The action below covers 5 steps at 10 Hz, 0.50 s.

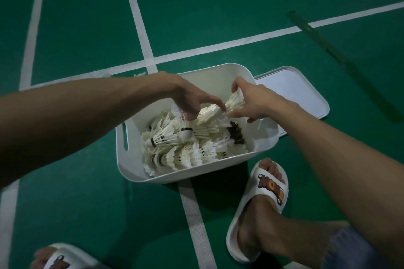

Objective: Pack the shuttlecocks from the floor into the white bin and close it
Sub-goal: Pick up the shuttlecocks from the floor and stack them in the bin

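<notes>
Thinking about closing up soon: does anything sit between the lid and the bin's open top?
Yes. The left hand and right hand hang over the open white bin, gripping shuttlecocks. The lid lies on the floor beside it.

Bare left hand and right hand, forearms bare up to the frame edges. Right foot in white slide sandal, open-toe, wide strap with chunky orange-brown cartoon lettering outlined dark. Left foot in matching white slide, cut off by the bottom edge, dark print partly visible on strap. Faded blue-grey fabric, likely denim, on right leg.
</notes>
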Each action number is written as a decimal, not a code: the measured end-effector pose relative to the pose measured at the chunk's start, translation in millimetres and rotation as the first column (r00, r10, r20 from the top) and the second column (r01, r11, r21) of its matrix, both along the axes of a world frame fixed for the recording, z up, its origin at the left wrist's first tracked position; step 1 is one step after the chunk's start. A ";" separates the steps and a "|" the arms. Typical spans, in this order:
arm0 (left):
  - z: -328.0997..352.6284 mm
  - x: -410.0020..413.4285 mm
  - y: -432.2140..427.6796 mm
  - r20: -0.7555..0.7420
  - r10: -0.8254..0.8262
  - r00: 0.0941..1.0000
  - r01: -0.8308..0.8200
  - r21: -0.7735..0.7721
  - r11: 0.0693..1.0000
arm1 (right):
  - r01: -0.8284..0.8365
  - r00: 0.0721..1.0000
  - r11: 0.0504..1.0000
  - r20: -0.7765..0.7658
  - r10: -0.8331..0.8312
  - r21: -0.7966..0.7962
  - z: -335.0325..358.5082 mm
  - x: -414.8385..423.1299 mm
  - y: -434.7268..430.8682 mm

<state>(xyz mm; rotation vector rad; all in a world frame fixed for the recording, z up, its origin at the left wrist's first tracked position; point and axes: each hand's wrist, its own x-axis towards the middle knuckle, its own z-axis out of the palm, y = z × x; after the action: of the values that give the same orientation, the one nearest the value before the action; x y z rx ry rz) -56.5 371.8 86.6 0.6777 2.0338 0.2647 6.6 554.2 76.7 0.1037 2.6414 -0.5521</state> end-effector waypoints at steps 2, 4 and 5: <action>5.2 0.2 1.4 -0.064 -0.134 0.989 0.130 -0.070 0.989 | -0.070 0.985 0.997 0.154 0.075 -0.037 -15.2 -4.7 -2.7; 6.6 2.9 -3.6 -0.117 -0.213 0.970 0.203 -0.089 0.975 | -0.102 0.993 0.995 0.056 0.103 -0.016 -14.5 -2.5 -4.4; 7.0 -1.6 -7.2 -0.077 -0.195 0.978 0.192 -0.048 0.980 | -0.109 0.991 0.994 0.080 0.108 0.005 -13.9 -0.7 -5.0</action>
<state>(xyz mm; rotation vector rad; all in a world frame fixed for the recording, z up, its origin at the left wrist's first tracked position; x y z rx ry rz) -58.1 364.5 93.6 0.8666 2.0266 0.0832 5.8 549.2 62.7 -0.0154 2.5546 -0.4888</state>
